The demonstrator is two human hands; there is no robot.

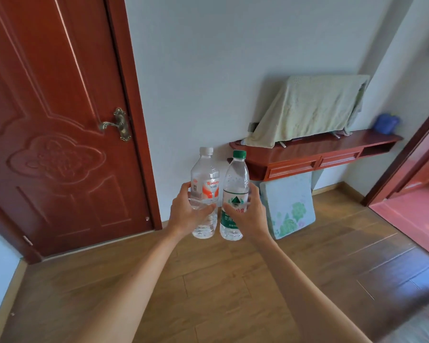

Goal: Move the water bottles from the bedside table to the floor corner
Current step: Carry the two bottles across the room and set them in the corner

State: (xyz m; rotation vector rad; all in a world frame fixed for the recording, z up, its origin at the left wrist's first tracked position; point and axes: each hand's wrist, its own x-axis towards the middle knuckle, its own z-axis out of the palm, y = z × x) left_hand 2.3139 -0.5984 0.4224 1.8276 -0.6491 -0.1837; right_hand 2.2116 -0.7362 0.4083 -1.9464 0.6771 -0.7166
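I hold two clear water bottles upright side by side in front of me, above the wooden floor. My left hand (187, 214) grips the white-capped bottle with a red and white label (205, 179) round its middle. My right hand (249, 214) grips the green-capped bottle with a green label (235, 184) the same way. The two bottles almost touch. Both arms reach forward toward the wall between the door and the shelf.
A shut red-brown door (60, 120) fills the left. A red wooden wall shelf (307, 154) carries a screen under a green cloth (312, 107). A patterned cushion (290, 206) leans on the wall below it. A pink-floored doorway (411, 214) opens at right.
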